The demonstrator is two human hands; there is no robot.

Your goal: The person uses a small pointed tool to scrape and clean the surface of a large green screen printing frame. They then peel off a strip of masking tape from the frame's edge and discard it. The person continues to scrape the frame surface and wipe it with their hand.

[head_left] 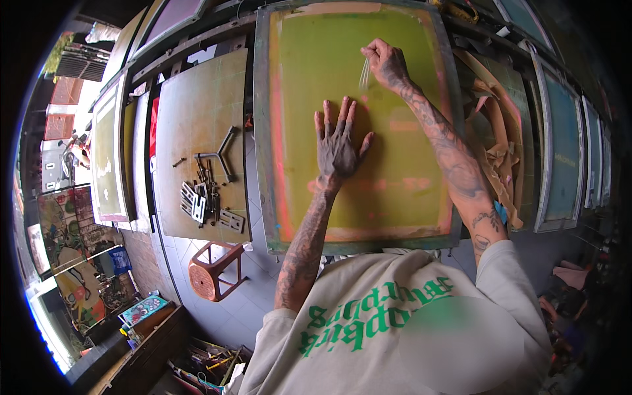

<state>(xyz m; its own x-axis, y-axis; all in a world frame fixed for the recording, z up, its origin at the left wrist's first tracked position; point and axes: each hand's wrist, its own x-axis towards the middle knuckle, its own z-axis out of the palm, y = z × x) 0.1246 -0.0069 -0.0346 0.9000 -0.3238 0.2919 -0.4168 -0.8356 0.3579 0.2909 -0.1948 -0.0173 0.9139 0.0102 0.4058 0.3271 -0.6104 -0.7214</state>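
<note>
A large screen-printing frame point(263, 131) with yellow-green mesh and pinkish edges lies in front of me. My left hand point(339, 151) rests on the mesh near its middle, palm down with fingers spread. Farther away and to the right, my right hand point(387, 64) is closed in a pinch. From its fingers a thin, clear strip, which looks like tape point(365, 74), runs down toward the mesh. Whether the strip's lower end sticks to the mesh, I cannot tell. Faint pink marks show on the mesh near my left forearm.
On the board point(230, 72) to the left lie metal brackets point(194, 201), bolts and an angled bar point(228, 155). Torn brown paper point(500, 141) covers part of the right side. A brown stool point(214, 271) stands on the tiled floor. More frames point(559, 145) stand at both sides.
</note>
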